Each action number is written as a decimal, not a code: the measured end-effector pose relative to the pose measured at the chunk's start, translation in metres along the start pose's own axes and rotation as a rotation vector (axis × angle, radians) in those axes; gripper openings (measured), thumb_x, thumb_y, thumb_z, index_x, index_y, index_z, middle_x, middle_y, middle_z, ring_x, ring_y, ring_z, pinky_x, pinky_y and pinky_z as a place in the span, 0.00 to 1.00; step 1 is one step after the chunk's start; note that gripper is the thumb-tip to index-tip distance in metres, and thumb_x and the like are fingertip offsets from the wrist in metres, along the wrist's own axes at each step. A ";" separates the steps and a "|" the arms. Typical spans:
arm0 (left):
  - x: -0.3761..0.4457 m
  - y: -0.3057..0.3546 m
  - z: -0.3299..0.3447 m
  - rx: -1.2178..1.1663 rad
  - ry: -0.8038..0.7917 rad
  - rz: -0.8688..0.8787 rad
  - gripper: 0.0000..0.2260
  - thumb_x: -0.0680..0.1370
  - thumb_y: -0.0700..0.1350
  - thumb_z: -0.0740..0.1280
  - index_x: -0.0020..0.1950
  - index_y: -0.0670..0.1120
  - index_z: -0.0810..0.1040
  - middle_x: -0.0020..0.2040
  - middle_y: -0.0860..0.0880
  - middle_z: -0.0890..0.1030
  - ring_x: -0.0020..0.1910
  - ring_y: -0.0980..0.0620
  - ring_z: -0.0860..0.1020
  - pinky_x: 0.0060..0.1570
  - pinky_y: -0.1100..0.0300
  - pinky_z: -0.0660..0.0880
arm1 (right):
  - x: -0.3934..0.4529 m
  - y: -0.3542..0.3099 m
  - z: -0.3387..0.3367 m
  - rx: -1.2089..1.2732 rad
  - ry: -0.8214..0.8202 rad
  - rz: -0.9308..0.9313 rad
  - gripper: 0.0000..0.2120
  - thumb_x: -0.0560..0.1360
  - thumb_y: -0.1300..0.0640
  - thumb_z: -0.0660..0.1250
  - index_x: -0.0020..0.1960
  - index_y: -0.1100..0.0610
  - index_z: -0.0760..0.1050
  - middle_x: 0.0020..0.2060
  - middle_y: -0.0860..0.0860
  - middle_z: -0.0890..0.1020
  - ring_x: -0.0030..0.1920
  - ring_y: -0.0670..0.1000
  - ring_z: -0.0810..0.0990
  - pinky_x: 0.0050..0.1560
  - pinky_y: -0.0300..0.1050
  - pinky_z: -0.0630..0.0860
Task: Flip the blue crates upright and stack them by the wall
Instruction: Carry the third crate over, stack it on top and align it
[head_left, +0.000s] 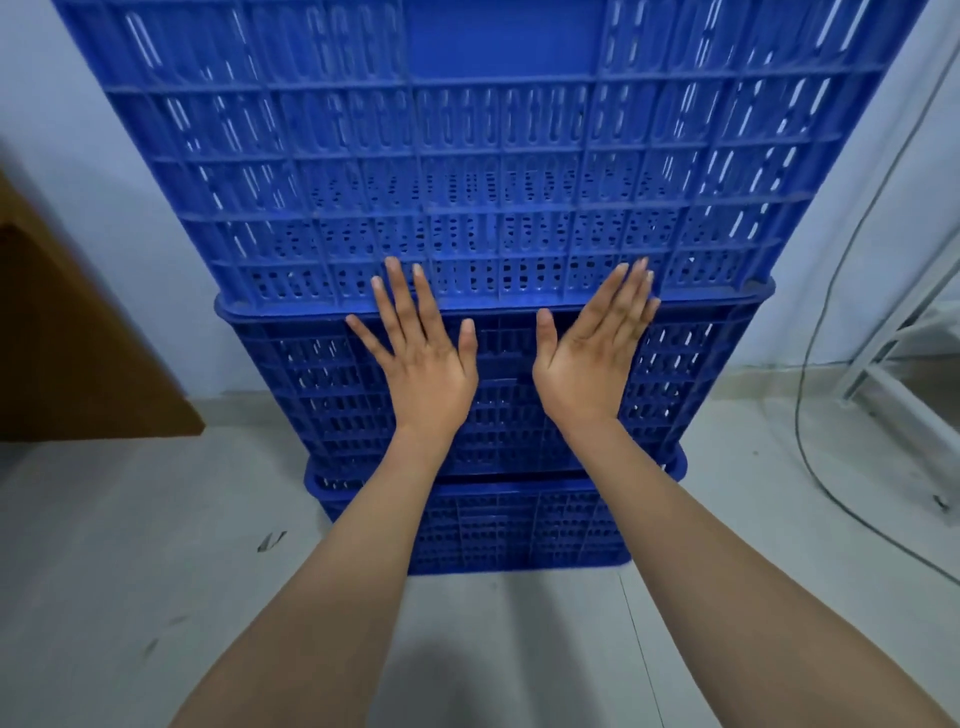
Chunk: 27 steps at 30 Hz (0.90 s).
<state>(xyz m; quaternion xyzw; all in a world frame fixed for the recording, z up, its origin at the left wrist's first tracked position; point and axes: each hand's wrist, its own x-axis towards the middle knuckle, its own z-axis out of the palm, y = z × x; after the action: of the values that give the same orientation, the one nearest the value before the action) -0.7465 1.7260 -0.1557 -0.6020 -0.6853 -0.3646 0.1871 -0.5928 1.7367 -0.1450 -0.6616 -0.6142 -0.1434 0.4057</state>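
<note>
1. Fingers (397, 299) of both hands are straight and spread, holding nothing; the left hand (423, 364) and right hand (592, 358) lie flat against the blue crates (498, 171) at the seam between top and middle crate.
2. Three crates stand stacked against the pale wall (104, 156), on the floor (156, 519).
3. They look like stiff, slotted plastic, probably light but bulky; the protruding rim (291, 306) seems the surest hold.
4. A cable (810, 415) trails at right, and a brown panel (78, 338) stands at left.
</note>
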 end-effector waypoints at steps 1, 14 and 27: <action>-0.002 -0.001 -0.005 0.002 -0.025 0.007 0.32 0.85 0.58 0.50 0.81 0.39 0.46 0.81 0.37 0.48 0.81 0.37 0.47 0.73 0.29 0.44 | -0.003 -0.001 -0.003 0.002 -0.017 0.004 0.41 0.82 0.40 0.50 0.77 0.73 0.45 0.77 0.69 0.47 0.78 0.65 0.45 0.77 0.62 0.46; -0.208 -0.081 0.103 0.242 -0.528 0.080 0.38 0.81 0.65 0.51 0.82 0.45 0.39 0.82 0.45 0.38 0.81 0.44 0.41 0.75 0.33 0.45 | -0.211 0.103 0.104 -0.190 -0.584 0.118 0.41 0.78 0.36 0.34 0.78 0.66 0.38 0.77 0.64 0.39 0.78 0.62 0.39 0.77 0.60 0.47; -0.204 -0.097 0.190 0.176 -0.250 -0.029 0.38 0.84 0.62 0.49 0.78 0.39 0.31 0.79 0.43 0.31 0.79 0.42 0.36 0.76 0.34 0.41 | -0.194 0.105 0.174 -0.066 -0.254 0.224 0.40 0.82 0.39 0.49 0.77 0.71 0.43 0.75 0.72 0.43 0.77 0.69 0.41 0.77 0.64 0.45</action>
<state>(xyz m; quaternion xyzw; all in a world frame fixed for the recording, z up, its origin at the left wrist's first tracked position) -0.7631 1.7223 -0.4499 -0.6139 -0.7412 -0.2281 0.1472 -0.5882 1.7345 -0.4254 -0.7516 -0.5779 -0.0328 0.3164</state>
